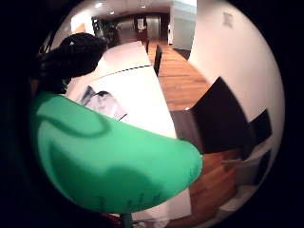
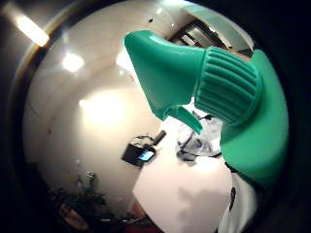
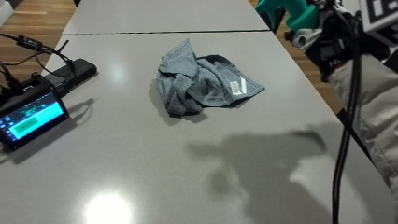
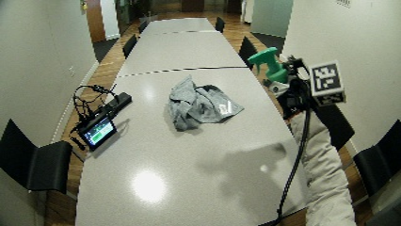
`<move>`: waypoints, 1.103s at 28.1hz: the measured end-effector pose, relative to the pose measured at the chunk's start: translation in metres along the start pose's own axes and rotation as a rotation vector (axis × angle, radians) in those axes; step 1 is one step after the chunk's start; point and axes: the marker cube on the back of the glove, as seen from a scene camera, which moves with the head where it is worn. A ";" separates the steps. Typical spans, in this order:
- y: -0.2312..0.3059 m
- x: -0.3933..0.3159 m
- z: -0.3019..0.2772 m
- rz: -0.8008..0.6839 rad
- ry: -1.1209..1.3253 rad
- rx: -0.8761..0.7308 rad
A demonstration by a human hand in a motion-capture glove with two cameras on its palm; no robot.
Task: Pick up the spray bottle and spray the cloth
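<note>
Green spray bottle held up at the table's right edge, grey cloth waiting mid-table.

At the left of the outside view a small lit screen (image 3: 28, 119) sits on the table (image 3: 187, 186); in the upper middle lies the crumpled grey cloth (image 3: 202, 84), soft and limp, with a white label showing. At the upper right the gloved right hand (image 3: 339, 39) holds the spray bottle (image 3: 289, 11) in the air, well apart from the cloth, nozzle toward it. Both palm views are filled with green, and the glove's fingers appear wrapped round the body below the ribbed collar. The bottle looks like stiff, smooth plastic, probably light; the neck under the trigger seems the surest hold.
</note>
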 end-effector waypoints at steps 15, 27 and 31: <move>-0.058 -0.024 0.061 -0.242 0.815 -0.228; -0.060 -0.039 0.073 -0.316 0.934 -0.255; -0.059 -0.041 0.079 -0.297 0.906 -0.260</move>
